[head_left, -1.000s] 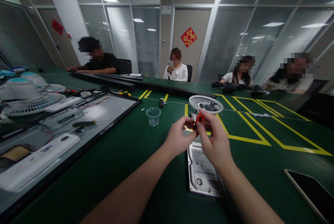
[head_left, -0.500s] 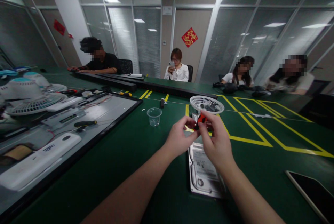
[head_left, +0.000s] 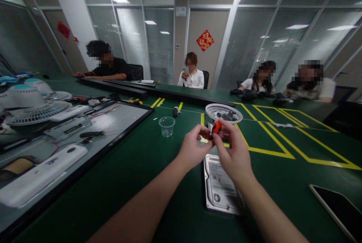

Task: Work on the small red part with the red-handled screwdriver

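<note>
A white slatted round basket (head_left: 209, 114) sits on the green worktop (head_left: 141, 182) beyond the hands, holding several dark pieces too small to identify. Nearer and to its left stands a clear plastic cup (head_left: 166, 126), upright; whether the pale glint at its bottom is more than plastic I cannot tell. The right hand's (head_left: 234, 148) fingers are pinched around a red-and-black object (head_left: 216, 126), held above the worktop past the far end of a hard drive (head_left: 216, 186) lying label up. The left hand's (head_left: 194, 148) fingers curl nearly closed at the object's dark end; whether they grip it is hidden. At left, a black-rimmed panel (head_left: 128, 113) carries a screwdriver (head_left: 92, 134) and a long white casing (head_left: 42, 177).
</note>
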`<state>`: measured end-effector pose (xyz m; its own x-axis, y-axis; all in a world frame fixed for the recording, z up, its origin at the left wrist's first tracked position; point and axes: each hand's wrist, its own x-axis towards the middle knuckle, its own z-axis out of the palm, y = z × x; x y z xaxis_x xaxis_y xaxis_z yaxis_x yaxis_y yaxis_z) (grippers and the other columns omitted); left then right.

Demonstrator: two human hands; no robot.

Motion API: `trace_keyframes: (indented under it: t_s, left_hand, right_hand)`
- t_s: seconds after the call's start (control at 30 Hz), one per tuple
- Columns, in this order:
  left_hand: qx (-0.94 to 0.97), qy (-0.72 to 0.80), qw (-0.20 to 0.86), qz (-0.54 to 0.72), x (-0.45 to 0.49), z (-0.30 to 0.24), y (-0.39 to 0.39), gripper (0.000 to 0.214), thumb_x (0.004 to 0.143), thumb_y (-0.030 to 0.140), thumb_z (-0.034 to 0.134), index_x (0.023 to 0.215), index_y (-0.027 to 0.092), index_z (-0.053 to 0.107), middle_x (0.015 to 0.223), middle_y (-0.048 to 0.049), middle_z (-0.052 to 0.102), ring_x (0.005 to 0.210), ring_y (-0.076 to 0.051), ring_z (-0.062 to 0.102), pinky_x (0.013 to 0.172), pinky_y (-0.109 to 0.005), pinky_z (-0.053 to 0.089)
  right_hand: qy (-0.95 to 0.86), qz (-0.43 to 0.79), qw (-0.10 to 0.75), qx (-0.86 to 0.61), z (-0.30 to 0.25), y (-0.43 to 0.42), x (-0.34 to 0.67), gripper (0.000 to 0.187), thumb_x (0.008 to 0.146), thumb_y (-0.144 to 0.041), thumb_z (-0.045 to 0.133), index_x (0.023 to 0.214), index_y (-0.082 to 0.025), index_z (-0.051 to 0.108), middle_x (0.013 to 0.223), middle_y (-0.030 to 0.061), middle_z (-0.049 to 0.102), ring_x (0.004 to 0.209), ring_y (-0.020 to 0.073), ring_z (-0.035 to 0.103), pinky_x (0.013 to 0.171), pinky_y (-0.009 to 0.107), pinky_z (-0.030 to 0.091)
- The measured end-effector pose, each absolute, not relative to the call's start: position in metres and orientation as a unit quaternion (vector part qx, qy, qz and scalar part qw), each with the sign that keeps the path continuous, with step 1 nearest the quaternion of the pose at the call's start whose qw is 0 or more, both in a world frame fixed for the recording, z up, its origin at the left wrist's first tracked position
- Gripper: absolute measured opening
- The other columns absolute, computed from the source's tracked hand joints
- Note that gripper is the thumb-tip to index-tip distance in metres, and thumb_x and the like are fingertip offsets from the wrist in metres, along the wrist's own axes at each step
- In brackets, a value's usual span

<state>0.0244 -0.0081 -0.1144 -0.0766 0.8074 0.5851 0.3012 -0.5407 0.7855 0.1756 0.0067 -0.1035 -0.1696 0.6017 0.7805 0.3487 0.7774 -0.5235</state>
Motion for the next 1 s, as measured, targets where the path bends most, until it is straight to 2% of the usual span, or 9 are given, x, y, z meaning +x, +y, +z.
trace_keyframes:
  t_s: [0.2, 0.33, 0.43, 0.63, 0.83, 1.0]
  left_hand:
    - [0.655, 0.421, 0.219, 0.589, 0.0246, -0.1176, -0.0058, 0.008, 0.093, 0.021, 0.067, 0.1, 0.02, 0.069, 0.099, -0.003, 0.076, 0.093, -0.019, 0.069, 0.085, -0.033, 0.049]
    - [0.658, 0.422, 0.209, 0.587, 0.0252, -0.1167, -0.0072, 0.013, 0.091, 0.021, 0.069, 0.104, 0.02, 0.069, 0.1, -0.0033, 0.076, 0.094, -0.019, 0.07, 0.085, -0.032, 0.049]
    - [0.655, 0.427, 0.194, 0.592, 0.0254, -0.1153, -0.0083, 0.013, 0.087, 0.02, 0.072, 0.099, 0.02, 0.068, 0.096, -0.002, 0.076, 0.09, -0.018, 0.069, 0.082, -0.031, 0.049]
    - [0.659, 0.421, 0.202, 0.589, 0.0254, -0.1156, -0.0083, 0.005, 0.092, 0.021, 0.067, 0.096, 0.019, 0.07, 0.095, -0.0026, 0.075, 0.088, -0.018, 0.068, 0.082, -0.031, 0.049]
    - [0.666, 0.417, 0.191, 0.588, 0.0256, -0.1141, -0.0103, 0.011, 0.09, 0.021, 0.068, 0.1, 0.019, 0.069, 0.095, -0.0024, 0.074, 0.089, -0.018, 0.068, 0.082, -0.03, 0.049]
    - [0.654, 0.423, 0.187, 0.598, 0.0259, -0.1151, -0.0086, 0.009, 0.088, 0.019, 0.069, 0.096, 0.02, 0.065, 0.092, -0.0008, 0.072, 0.086, -0.016, 0.066, 0.08, -0.029, 0.048]
  right_hand:
    - [-0.752, 0.144, 0.562, -0.314, -0.1053, 0.006, 0.1746, 0.051, 0.105, -0.026, 0.055, 0.155, -0.032, 0.048, 0.143, 0.0118, 0.063, 0.124, 0.0287, 0.067, 0.103, 0.053, 0.058]
    - [-0.759, 0.127, 0.555, -0.317, -0.1046, 0.0064, 0.1756, 0.044, 0.105, -0.026, 0.056, 0.148, -0.031, 0.054, 0.135, 0.011, 0.066, 0.114, 0.027, 0.07, 0.1, 0.052, 0.059]
    - [-0.76, 0.109, 0.556, -0.317, -0.1027, 0.0055, 0.176, 0.042, 0.102, -0.027, 0.062, 0.144, -0.031, 0.057, 0.125, 0.0097, 0.068, 0.107, 0.0263, 0.069, 0.095, 0.049, 0.06]
    - [-0.739, 0.171, 0.572, -0.313, -0.1031, 0.0025, 0.1737, 0.055, 0.103, -0.027, 0.061, 0.155, -0.033, 0.045, 0.139, 0.0113, 0.065, 0.119, 0.0276, 0.069, 0.102, 0.052, 0.058]
    - [-0.752, 0.141, 0.567, -0.305, -0.1033, 0.0048, 0.1745, 0.042, 0.102, -0.026, 0.062, 0.144, -0.031, 0.057, 0.132, 0.0102, 0.068, 0.114, 0.0269, 0.07, 0.098, 0.05, 0.06]
    - [-0.745, 0.138, 0.577, -0.305, -0.1036, 0.0038, 0.1735, 0.049, 0.098, -0.027, 0.068, 0.145, -0.032, 0.056, 0.13, 0.0095, 0.068, 0.115, 0.028, 0.068, 0.096, 0.05, 0.06]
